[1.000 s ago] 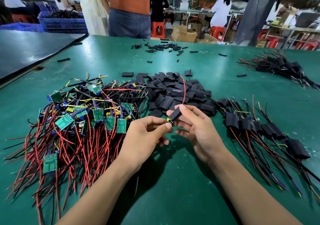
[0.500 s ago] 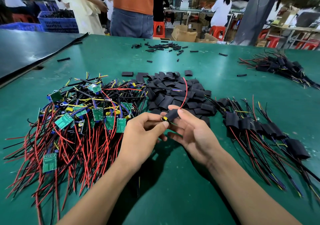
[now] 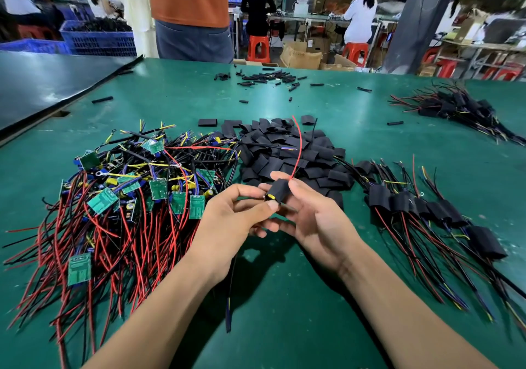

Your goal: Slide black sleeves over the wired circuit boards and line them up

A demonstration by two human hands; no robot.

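bare mat near, wired boards left, sleeved boards right

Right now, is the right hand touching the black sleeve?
Touching. Head view: right hand pinches the black sleeve between thumb and finger; left hand pinches the board end.

Green-matted bench: tangled heap of green wired circuit boards laid at left; pile of flat black sleeves set just right of it, centre; row of black-sleeved boards lined up at right; further sleeved bundle placed behind, far right.
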